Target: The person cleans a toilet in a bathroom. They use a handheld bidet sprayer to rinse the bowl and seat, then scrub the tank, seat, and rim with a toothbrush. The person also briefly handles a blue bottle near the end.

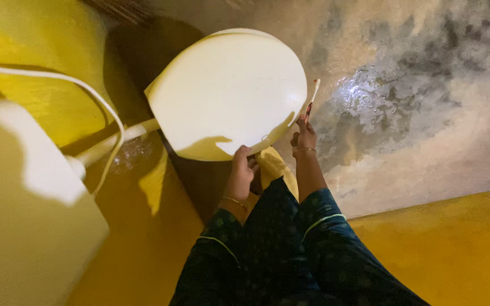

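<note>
**Both hands on a big pale bowl over a wet floor**

A large round bowl [228, 93], cream-coloured, smooth and matte like plastic, is held tipped with its domed underside toward the camera. It hangs above a dark gap between a yellow wall and a rough, mottled floor.

The left hand [240, 170] clamps the bowl's lower rim, fingers curled under the edge, a thin bangle at the wrist. The right hand [304, 136] is closed on the rim at the bowl's right side, fingers up along the thin lip; it wears a bangle too. Both sleeves are dark blue cloth with a pale piped cuff.

A white pipe [112, 141] runs in from the left and meets the bowl's lower left edge. A thin white cord [80, 88] loops across the wall [24, 39], which is glossy yellow. A bulky pale box shape [24, 226] fills the lower left, blurred and close.

The floor [415, 102] is grey and white, patchy, with a wet shine near the centre. A yellow band [455, 249] borders it below.
</note>
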